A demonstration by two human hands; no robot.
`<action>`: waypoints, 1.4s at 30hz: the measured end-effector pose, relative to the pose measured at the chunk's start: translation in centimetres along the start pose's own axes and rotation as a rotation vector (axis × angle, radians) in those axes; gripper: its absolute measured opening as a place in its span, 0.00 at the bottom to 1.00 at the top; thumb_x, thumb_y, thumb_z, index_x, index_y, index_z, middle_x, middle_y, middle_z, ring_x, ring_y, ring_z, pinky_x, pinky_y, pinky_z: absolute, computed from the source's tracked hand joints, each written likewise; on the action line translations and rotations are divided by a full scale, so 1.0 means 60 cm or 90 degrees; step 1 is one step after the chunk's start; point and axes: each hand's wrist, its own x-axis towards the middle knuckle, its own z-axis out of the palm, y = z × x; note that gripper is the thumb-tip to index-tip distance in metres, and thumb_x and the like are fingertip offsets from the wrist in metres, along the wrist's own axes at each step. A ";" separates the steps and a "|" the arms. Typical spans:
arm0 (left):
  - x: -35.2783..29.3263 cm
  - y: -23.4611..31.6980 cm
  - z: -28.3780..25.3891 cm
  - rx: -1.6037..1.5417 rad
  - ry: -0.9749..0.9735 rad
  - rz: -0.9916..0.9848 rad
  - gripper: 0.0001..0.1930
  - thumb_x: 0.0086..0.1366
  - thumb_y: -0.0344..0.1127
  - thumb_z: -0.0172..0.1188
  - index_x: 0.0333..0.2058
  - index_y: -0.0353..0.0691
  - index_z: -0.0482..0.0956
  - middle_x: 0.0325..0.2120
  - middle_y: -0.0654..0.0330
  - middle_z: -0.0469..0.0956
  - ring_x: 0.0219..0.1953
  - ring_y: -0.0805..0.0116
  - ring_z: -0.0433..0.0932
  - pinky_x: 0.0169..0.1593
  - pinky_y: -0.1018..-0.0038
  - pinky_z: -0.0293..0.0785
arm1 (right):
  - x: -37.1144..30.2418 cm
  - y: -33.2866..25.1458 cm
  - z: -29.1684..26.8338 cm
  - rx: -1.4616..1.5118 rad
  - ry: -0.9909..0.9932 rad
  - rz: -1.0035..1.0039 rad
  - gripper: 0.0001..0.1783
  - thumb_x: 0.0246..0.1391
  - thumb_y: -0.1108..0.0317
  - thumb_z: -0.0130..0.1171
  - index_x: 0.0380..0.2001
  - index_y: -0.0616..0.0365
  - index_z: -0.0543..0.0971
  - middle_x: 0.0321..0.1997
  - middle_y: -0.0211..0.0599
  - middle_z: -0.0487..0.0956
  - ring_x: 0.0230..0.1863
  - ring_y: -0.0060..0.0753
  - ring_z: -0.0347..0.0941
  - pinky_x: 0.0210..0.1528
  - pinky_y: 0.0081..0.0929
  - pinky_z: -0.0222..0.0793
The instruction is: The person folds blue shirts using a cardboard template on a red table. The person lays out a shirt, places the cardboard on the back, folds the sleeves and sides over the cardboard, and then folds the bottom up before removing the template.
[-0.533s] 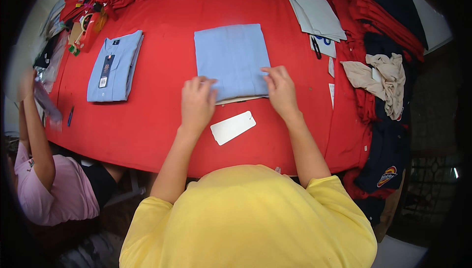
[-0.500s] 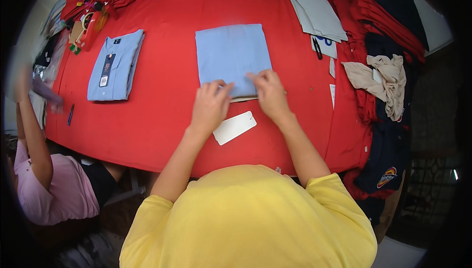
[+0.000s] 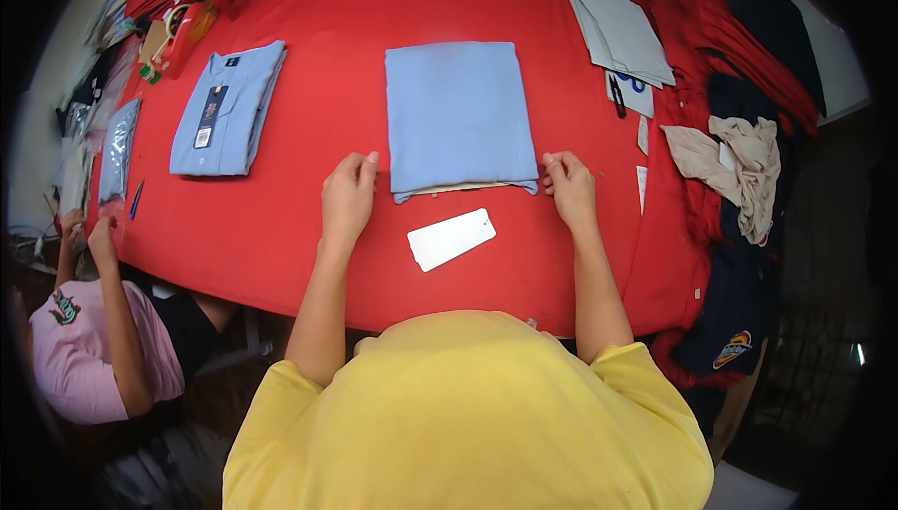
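A light blue folded garment (image 3: 458,113) lies flat in front of me, its near edge showing a strip of beige beneath. My left hand (image 3: 350,194) hovers just off its left side, fingers loosely bent and nothing in them. Beside the near right corner is my right hand (image 3: 571,190), also without anything in it, its fingers slightly apart. Between my forearms, a blank white hang tag (image 3: 452,240) with a small hole rests on the red cloth. Farther left lies another folded light blue shirt (image 3: 227,113), with a dark tag (image 3: 210,117) on its front.
Red cloth covers the table (image 3: 309,229). White sheets (image 3: 617,31), small black snips (image 3: 616,95) and a beige garment (image 3: 739,169) lie right. Red and navy garments line that edge. At left are a tape dispenser (image 3: 178,38), a pen (image 3: 137,200), a bagged blue garment (image 3: 119,150) and a co-worker (image 3: 103,342).
Both my hands have moved apart from the garment's near edge to either side of it. The co-worker's arms have come down, and a bagged blue garment now lies at the table's left edge.
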 end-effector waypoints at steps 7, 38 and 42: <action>-0.026 -0.001 0.020 0.134 -0.014 0.086 0.16 0.60 0.43 0.63 0.31 0.31 0.79 0.30 0.53 0.77 0.32 0.60 0.77 0.38 0.66 0.73 | -0.010 -0.015 0.025 -0.097 -0.043 -0.029 0.20 0.54 0.54 0.62 0.34 0.64 0.77 0.33 0.47 0.79 0.37 0.47 0.76 0.41 0.39 0.69; -0.055 0.098 -0.152 -0.499 -0.249 0.267 0.12 0.65 0.29 0.56 0.46 0.31 0.77 0.36 0.61 0.79 0.35 0.74 0.78 0.45 0.76 0.75 | -0.018 -0.186 -0.126 0.572 -0.393 -0.094 0.14 0.58 0.73 0.54 0.46 0.68 0.75 0.34 0.35 0.79 0.35 0.25 0.76 0.37 0.28 0.77; -0.061 0.174 -0.178 -0.386 -0.122 0.247 0.08 0.63 0.30 0.58 0.39 0.32 0.78 0.33 0.63 0.78 0.37 0.76 0.75 0.42 0.79 0.72 | -0.001 -0.242 -0.140 0.486 -0.320 -0.172 0.09 0.57 0.74 0.57 0.41 0.64 0.76 0.28 0.31 0.78 0.30 0.21 0.73 0.28 0.18 0.69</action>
